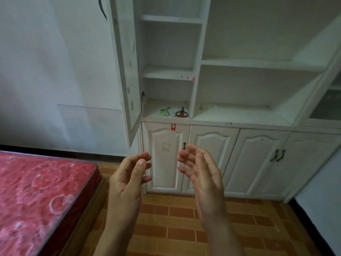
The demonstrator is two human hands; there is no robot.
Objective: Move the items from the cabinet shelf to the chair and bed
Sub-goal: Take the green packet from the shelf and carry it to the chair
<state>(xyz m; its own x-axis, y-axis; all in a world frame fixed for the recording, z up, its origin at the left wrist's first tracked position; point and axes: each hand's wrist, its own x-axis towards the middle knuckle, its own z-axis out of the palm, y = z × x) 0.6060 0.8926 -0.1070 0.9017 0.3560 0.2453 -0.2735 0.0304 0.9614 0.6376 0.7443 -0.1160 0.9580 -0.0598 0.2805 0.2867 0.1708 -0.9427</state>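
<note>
On the lowest open shelf (155, 115) of the white cabinet lie a small green packet (164, 112) and, to its right, a dark red-brown ring-shaped item (182, 113) with an upright stem. My left hand (129, 174) and my right hand (202, 170) are raised side by side in front of the lower cabinet doors, well below that shelf. Both hands hold nothing, with fingers apart and loosely curled, palms facing each other. The red patterned mattress of the bed (36, 196) fills the lower left. No chair is in view.
The upper cabinet door (127, 71) hangs open to the left of the shelves. Closed lower doors (258, 159) with dark handles run along the bottom. The wide shelves (258, 115) on the right look bare. Brick-patterned floor (175, 228) lies beneath my arms.
</note>
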